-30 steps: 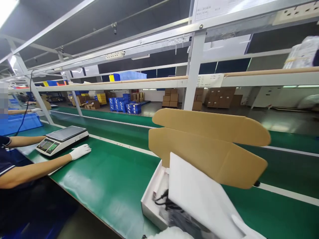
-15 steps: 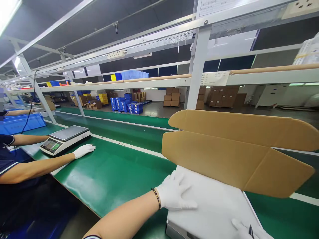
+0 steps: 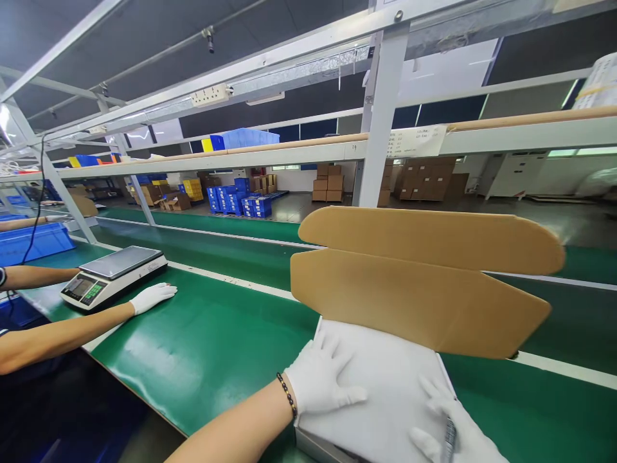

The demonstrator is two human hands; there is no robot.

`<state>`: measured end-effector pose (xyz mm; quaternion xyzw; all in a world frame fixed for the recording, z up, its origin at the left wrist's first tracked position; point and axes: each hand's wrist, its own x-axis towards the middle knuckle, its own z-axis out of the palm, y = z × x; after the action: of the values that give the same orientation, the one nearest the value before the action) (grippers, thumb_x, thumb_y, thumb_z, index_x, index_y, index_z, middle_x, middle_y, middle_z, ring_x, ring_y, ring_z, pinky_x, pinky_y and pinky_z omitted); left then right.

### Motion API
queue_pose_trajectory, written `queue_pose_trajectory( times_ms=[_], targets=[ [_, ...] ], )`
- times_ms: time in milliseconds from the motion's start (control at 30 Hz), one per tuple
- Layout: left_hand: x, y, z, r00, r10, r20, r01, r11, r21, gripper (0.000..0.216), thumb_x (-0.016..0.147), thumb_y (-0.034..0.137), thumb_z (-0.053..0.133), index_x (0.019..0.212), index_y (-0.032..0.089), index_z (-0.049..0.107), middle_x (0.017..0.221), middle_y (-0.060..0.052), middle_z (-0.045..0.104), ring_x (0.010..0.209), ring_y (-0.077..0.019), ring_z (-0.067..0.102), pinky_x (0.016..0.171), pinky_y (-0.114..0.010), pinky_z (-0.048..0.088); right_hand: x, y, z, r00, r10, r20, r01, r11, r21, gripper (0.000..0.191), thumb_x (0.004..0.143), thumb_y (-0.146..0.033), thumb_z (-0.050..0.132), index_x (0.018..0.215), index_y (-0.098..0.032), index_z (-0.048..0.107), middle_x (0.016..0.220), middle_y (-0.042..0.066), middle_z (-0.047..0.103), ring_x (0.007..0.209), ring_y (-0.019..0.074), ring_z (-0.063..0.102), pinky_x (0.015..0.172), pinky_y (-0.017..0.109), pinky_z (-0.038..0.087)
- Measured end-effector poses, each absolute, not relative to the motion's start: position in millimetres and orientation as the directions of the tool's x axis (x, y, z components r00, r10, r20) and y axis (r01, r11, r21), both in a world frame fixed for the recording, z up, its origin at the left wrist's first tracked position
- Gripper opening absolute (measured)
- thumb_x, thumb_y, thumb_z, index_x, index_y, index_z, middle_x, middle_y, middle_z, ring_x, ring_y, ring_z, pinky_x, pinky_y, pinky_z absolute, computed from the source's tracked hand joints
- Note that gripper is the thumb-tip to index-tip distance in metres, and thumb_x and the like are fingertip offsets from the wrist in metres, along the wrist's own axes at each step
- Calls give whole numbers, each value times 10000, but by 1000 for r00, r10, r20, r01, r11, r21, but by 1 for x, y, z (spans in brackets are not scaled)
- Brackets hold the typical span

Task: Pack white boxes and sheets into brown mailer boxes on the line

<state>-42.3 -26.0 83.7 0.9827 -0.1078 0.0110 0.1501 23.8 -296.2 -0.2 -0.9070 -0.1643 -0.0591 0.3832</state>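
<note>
A cardboard box [image 3: 424, 283] stands open on the green belt, its brown lid flaps raised behind. A white foam sheet [image 3: 385, 379] lies flat over the box's contents. My left hand [image 3: 321, 379], in a white glove with a bead bracelet at the wrist, presses flat on the sheet's left part. My right hand [image 3: 450, 427], also gloved, rests on the sheet's right near corner, fingers spread; a thin pen-like object lies against it.
A co-worker's gloved hand [image 3: 152, 297] rests on the green conveyor belt [image 3: 202, 341] beside a digital scale [image 3: 113, 275] at the left. A white shelf frame [image 3: 380, 128] spans overhead. Blue crates and stacked cartons stand in the background.
The foam sheet went from tilted up to lying flat on the box. My left hand came in and pressed on it; my right hand moved onto its right corner.
</note>
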Motion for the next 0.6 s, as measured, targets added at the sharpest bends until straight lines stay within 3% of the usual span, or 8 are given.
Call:
queue_pose_trajectory(
  times_ms=[100,167,267,367,467,533,600],
  targets=[
    [-34,-15,87,986,-167,-25,-155,-955,253,896,763,823,311,1445,246,383,1514,-177,322,1395,-475,158,1052,-711,186,19,-260,41,927,356,116,350,-713,-607,763,690,-526,625,1339,-151,483,1406,189,450,1219,315,515,976,404,455],
    [-28,-13,86,987,-161,23,-163,-969,189,863,780,810,300,1432,254,406,1506,-150,351,1398,-452,180,1072,-712,112,19,-244,69,909,414,55,375,-751,-544,762,741,-482,611,1392,-142,404,1412,183,435,1251,308,475,1005,399,416],
    [-23,-15,78,963,-221,154,-234,-970,69,779,837,741,298,1373,213,496,1429,-133,472,1357,-397,311,1129,-640,72,21,-232,100,908,417,-53,362,-840,-404,595,758,-492,623,1229,-143,522,1226,177,553,1052,327,583,885,421,456],
    [-20,-16,66,934,-287,211,-298,-954,25,722,865,701,309,1333,203,543,1328,-121,573,1292,-359,417,1143,-612,89,21,-229,106,907,410,-100,361,-877,-318,504,752,-562,627,1044,-155,571,1043,137,581,831,288,609,736,394,468],
    [-13,-13,59,927,-312,210,-331,-942,61,720,847,709,353,1359,227,511,1385,-121,523,1328,-366,377,1124,-626,135,20,-230,92,906,424,3,401,-853,-335,473,745,-513,659,1018,-136,573,964,124,579,868,285,585,769,387,459],
    [-5,-4,63,921,-285,266,-328,-935,136,706,845,696,373,1344,221,527,1422,-129,481,1361,-381,324,1117,-620,157,24,-235,83,898,401,178,438,-792,-426,407,767,-430,641,1031,-127,573,927,112,586,927,285,566,845,406,446],
    [5,10,80,892,-117,437,-266,-917,298,710,844,677,383,1317,174,549,1456,-154,430,1394,-397,253,1131,-604,127,37,-247,84,882,238,407,453,-669,-589,410,790,-396,594,1102,-134,542,968,105,589,946,257,561,899,415,437]
  ],
)
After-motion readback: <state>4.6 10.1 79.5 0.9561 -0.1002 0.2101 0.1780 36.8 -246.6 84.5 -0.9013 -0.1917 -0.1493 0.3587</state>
